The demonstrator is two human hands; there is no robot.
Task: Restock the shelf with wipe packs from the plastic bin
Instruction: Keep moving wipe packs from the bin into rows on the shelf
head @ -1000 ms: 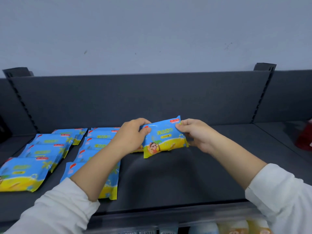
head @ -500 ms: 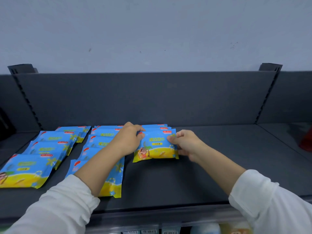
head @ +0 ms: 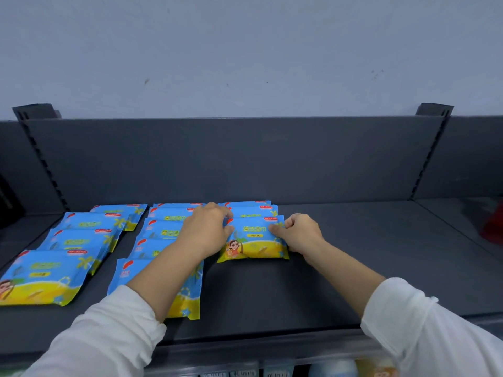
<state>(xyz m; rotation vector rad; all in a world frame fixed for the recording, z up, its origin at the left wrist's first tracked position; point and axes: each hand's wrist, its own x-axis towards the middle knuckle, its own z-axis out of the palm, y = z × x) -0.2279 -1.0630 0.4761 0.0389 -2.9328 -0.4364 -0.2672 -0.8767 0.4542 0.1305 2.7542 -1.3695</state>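
Wipe pack (head: 254, 240), seemingly flat, dark shelf (head: 367, 254), pale wall (head: 245, 50)

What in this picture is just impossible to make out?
Head view, the only one:
Middle row of packs: partly covered by the left hand and forearm.
Rear packs behind the front pack: count hidden by it.
Red object: blurred, cut by the right edge.
Goods under the shelf: cut by the bottom edge.
Plastic bin: out of view.
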